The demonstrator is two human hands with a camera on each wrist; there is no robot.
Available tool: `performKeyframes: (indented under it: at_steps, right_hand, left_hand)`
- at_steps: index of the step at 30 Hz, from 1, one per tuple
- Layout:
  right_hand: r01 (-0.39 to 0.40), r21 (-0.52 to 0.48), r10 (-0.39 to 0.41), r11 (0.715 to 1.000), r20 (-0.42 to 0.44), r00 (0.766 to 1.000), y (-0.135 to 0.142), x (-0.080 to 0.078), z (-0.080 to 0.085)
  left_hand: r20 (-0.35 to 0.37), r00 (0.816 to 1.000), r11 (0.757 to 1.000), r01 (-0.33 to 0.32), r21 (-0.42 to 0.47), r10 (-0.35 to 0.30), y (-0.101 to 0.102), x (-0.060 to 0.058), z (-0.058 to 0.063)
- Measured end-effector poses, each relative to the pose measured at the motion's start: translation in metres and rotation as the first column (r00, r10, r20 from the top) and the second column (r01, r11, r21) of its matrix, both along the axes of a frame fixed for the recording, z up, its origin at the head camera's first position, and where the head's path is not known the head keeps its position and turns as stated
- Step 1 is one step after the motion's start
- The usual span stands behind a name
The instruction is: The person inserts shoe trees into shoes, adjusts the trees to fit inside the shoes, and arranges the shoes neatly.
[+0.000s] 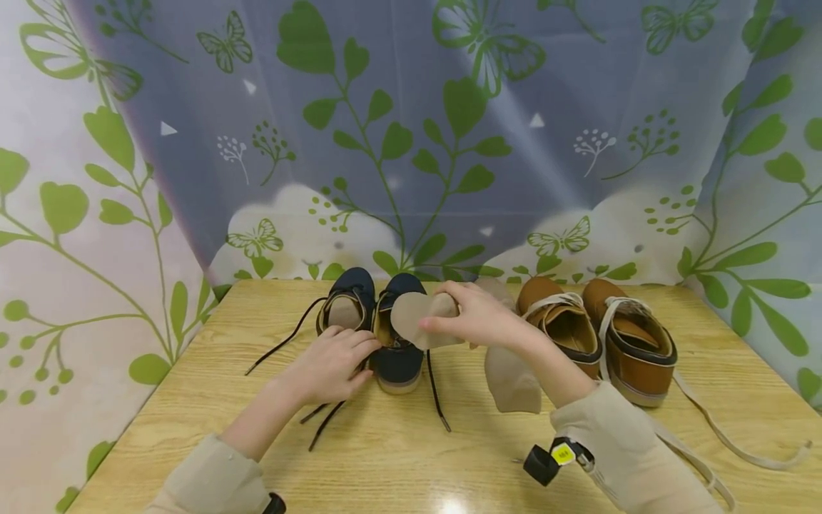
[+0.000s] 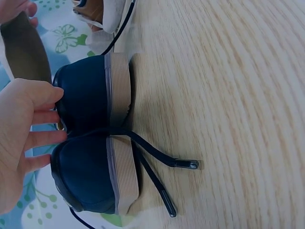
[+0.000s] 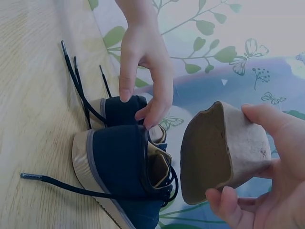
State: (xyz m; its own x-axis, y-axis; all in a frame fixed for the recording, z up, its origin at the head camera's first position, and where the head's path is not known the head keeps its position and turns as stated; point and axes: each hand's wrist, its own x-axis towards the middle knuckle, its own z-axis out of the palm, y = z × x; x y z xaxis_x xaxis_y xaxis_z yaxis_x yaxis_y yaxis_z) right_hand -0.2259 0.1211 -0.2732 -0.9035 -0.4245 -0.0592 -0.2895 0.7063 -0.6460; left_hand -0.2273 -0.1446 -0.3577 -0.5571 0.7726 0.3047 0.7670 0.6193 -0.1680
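Note:
Two navy lace-up shoes stand side by side; the left shoe [image 1: 347, 285] has a beige moulded insert [image 1: 344, 312] in its opening. My left hand [image 1: 337, 364] holds the heel collar of the right navy shoe [image 1: 397, 371], its fingers bent at the rim in the left wrist view. Just right of that shoe's opening, my right hand [image 1: 472, 314] grips a second beige insert [image 3: 205, 152] between thumb and fingers. Its hollow side faces the shoe in the right wrist view. Loose black laces [image 2: 167, 157] trail from the shoes.
More beige inserts [image 1: 512, 382] lie on the wooden table [image 1: 257, 457] beneath and beyond my right forearm. Two brown shoes [image 1: 632, 357] with long white laces [image 1: 748, 457] stand at the right. A leaf-patterned curtain [image 1: 411, 143] hangs behind the table.

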Motion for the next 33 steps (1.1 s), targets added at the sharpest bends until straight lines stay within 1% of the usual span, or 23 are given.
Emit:
performKeyframes:
  at_steps: [7, 12, 15, 19, 26, 33]
  right_hand:
    - [-0.048, -0.086, 0.052, 0.995, 0.042, 0.998, -0.005, -0.001, -0.001]
    - [-0.056, -0.141, 0.07, 0.988, 0.099, 0.993, -0.008, -0.004, -0.007]
    - [-0.068, -0.157, 0.088, 0.985, 0.125, 0.988, -0.009, -0.006, -0.01]
    - [-0.068, -0.15, 0.09, 0.986, 0.143, 0.986, -0.013, -0.008, -0.013]
    - [-0.034, -0.119, 0.053, 0.992, 0.159, 0.986, -0.022, -0.011, -0.012]
    - [-0.002, -0.072, 0.012, 0.997, 0.136, 0.991, -0.032, -0.012, -0.013]
  left_hand:
    - [-0.003, 1.0, 1.0, 0.003, 0.002, -0.003, 0.0, 0.0, 0.0]
    - [-0.007, 1.0, 1.0, 0.002, 0.003, -0.002, -0.001, 0.0, 0.0]
    - [-0.012, 1.0, 1.0, 0.006, 0.003, -0.006, -0.001, 0.0, -0.001]
    - [-0.013, 1.0, 1.0, 0.01, 0.005, -0.01, -0.002, 0.0, -0.002]
    - [-0.02, 1.0, 0.999, 0.02, 0.024, -0.02, -0.003, 0.0, -0.003]
    - [-0.003, 1.0, 1.0, 0.015, 0.022, -0.015, -0.003, 0.001, -0.002]
